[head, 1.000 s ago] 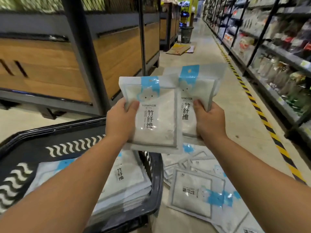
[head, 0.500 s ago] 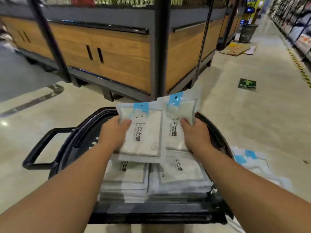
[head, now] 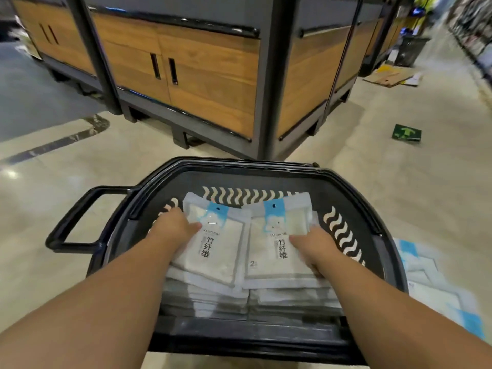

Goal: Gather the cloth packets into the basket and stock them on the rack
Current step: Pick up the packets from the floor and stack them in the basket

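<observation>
Shining pale and smooth, the floor [head: 399,209] fills most of the view. At 12 o'clock is a big stand [head: 207,75] with brown wood panels and dark metal posts. Its corner points toward the basket [head: 239,166].

The basket sits low in the middle, toward 6 o'clock. It is black hard plastic with a rounded rim. Wavy slots are cut in its walls, and a loop handle [head: 69,225] sticks out at 9 o'clock.

Inside the basket lie two piles [head: 213,296] of cloth packets, side by side and flat. At 3 o'clock, on the floor just beside the basket, lie some loose packets [head: 436,288] of the same kind.

On top of the piles are the left packet [head: 215,251] and the right packet [head: 263,262], and their inner edges overlap a little. Each is a flat, shiny, clear plastic bag with soft white cloth folded inside. Each has a blue tab with a small hole at the top and dark printed letters running down the front.

The left hand [head: 173,230] grips the left packet at its 9 o'clock edge, thumb on top. The right hand [head: 314,246] grips the right packet at its 3 o'clock edge, thumb lying across the front. Both arms are bare.

At 2 o'clock a small green square sign [head: 406,132] with an arrow lies on the floor. Farther off, at 1 o'clock, lies flat brown cardboard [head: 391,77].
</observation>
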